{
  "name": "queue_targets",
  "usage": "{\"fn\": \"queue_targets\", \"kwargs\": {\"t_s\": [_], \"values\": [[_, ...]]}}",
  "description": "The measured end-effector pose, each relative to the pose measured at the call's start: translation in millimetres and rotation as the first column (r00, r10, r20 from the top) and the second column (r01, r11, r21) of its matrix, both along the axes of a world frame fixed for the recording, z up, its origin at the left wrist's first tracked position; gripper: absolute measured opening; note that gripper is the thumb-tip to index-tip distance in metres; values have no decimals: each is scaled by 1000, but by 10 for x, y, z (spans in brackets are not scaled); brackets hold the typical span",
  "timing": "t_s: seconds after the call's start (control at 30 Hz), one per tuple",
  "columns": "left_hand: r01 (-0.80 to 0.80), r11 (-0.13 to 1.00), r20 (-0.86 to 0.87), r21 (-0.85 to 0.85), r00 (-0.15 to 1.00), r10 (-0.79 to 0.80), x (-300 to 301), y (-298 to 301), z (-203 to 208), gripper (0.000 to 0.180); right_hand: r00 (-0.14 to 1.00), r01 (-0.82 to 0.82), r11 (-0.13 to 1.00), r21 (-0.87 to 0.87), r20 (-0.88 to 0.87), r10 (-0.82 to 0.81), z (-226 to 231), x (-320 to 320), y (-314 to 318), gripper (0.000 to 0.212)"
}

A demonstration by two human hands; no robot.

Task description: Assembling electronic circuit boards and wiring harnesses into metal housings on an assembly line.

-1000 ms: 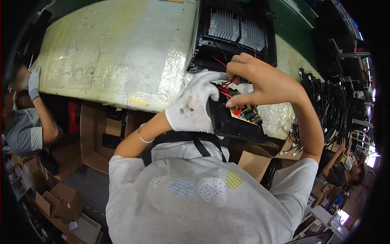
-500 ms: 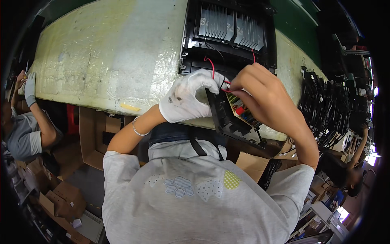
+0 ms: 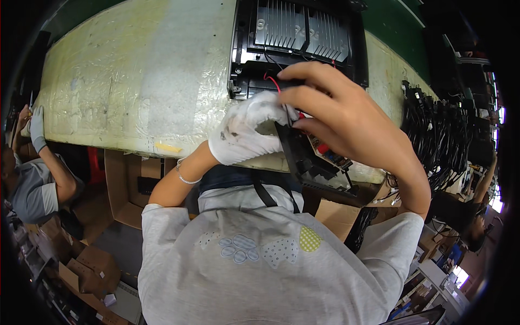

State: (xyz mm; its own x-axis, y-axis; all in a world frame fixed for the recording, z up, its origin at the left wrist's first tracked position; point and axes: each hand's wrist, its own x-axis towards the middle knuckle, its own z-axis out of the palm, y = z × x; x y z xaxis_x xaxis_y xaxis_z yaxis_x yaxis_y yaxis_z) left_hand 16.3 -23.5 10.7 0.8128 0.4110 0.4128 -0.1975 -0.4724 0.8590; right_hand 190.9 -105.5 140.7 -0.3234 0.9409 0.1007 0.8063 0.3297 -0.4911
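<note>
My left hand (image 3: 246, 132), in a stained white glove, grips the upper left edge of a black plastic cover (image 3: 303, 160), fingers curled. The cover is tilted at the table's front edge. Inside it sits a circuit board (image 3: 337, 158) with a red component, partly hidden by my right hand. My bare right hand (image 3: 330, 105) reaches over the board, thumb and fingertips closed around thin wires beside the gloved fingers; their exact hold is partly hidden. A red wire (image 3: 272, 81) runs from there toward a black housing (image 3: 244, 70) with silver finned heat sinks (image 3: 279, 27).
The table (image 3: 179, 81) has a plastic-wrapped top. Bundles of black cables (image 3: 433, 135) hang at the right. An open cardboard box (image 3: 122, 189) stands below the table at left. A co-worker's gloved hand (image 3: 38, 127) rests at the table's far left.
My right hand has moved left and slightly up, from over the board to beside the gloved fingers. The housing appears shifted slightly left and up; my left hand keeps its grip.
</note>
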Motion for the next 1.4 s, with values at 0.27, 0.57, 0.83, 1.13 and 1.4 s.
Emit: {"fn": "queue_targets", "kwargs": {"t_s": [0.27, 0.57, 0.83, 1.13, 1.4], "values": [[3, 999, 68, -32, 998, -1, -3, 22, 42, 27, 970, -230, 966, -121, 45, 237, -7, 154, -7, 24], [77, 997, 57, -25, 995, -76, -40, 40, 15, 30, 1000, -1, 981, -193, 3, 2, 45, -52, 68, 24], [7, 996, 177, -90, 984, 9, 28, 30, -164, 32, 993, -81, 989, -123, 79, 92, -17, 29, 56, 20], [4, 1000, 52, -25, 999, -3, -46, 54, -88, 30, 986, -165, 976, -139, -47, 160, -78, 97, 85, 19], [60, 991, 105, -122, 993, -47, 3, 63, -54, 28, 963, 140, 990, 10, 230, -139, 1, -89, -39, 33]]}}
